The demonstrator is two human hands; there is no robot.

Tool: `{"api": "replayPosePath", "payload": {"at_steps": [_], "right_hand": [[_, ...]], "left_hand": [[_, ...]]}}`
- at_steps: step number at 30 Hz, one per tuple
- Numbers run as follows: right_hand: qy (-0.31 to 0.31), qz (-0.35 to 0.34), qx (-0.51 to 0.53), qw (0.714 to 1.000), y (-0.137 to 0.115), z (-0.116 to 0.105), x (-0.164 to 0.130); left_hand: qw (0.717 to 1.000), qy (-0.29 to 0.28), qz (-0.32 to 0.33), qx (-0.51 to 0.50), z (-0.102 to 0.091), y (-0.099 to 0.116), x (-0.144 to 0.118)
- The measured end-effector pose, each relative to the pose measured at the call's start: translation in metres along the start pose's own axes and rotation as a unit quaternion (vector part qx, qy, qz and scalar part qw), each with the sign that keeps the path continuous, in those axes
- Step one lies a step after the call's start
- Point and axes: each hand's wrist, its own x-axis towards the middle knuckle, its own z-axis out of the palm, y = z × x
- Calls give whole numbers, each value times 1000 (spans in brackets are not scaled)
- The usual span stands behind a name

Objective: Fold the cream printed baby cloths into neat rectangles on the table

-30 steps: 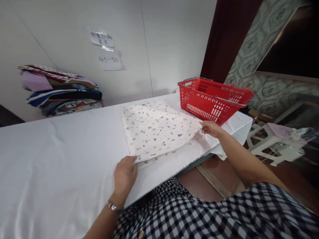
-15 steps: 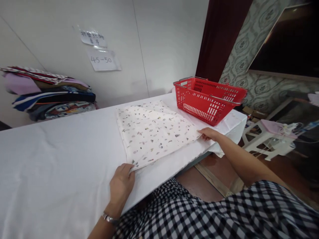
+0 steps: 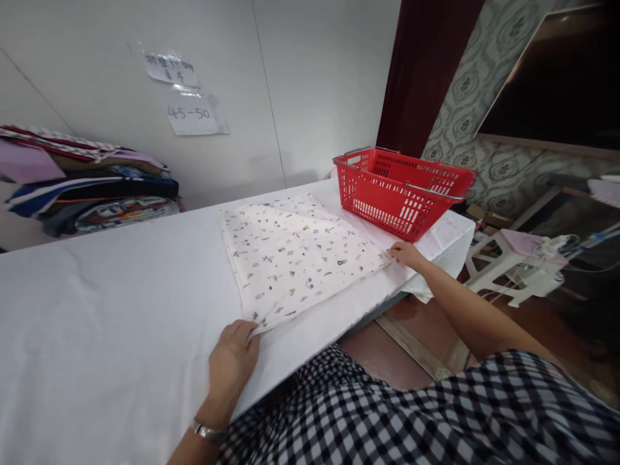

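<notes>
A white cloth (image 3: 300,258) printed with small plants and shapes lies folded in layers on the white-covered table (image 3: 121,310). Its near left corner is pinched between the thumb and fingers of my left hand (image 3: 233,358), which wears a metal-banded watch on the wrist. At the near right corner, my right hand (image 3: 407,254) grips the cloth's edge with closed fingers. The far part of the cloth has a loose diagonal crease, and its upper layer does not lie quite square.
Behind the cloth on the right stands a red plastic basket (image 3: 378,194) with metal handles. A pile of folded clothes (image 3: 92,181) sits at the far left by the wall. Paper signs (image 3: 196,116) hang on the wall. A white stool (image 3: 516,258) stands beyond the table's right end.
The whole view has shifted slightly, so things appear a little further left. Both hands keep their hold on the cloth corners, and the cloth looks almost the same.
</notes>
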Motion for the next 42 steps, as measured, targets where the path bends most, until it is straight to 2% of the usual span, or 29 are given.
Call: {"api": "replayPosePath", "payload": {"at_steps": [5, 12, 18, 23, 32, 36, 42], "right_hand": [[-33, 0, -18, 999, -5, 0, 1], [-28, 4, -22, 999, -13, 2, 8], [-46, 20, 31, 998, -7, -4, 4], [-73, 35, 20, 997, -1, -3, 2], [-104, 37, 19, 994, -7, -3, 2], [-82, 43, 55, 994, -13, -5, 4], [-66, 16, 176, 982, -27, -10, 10]], "left_hand": [[1000, 12, 17, 1, 4, -2, 0], [999, 35, 37, 0, 5, -4, -2], [999, 35, 39, -4, 5, -4, -3], [999, 35, 41, -6, 5, -3, -2], [998, 40, 42, -5, 7, -5, -2], [999, 36, 36, -12, 6, -4, -2], [999, 46, -1, -27, 6, -3, -4]]}}
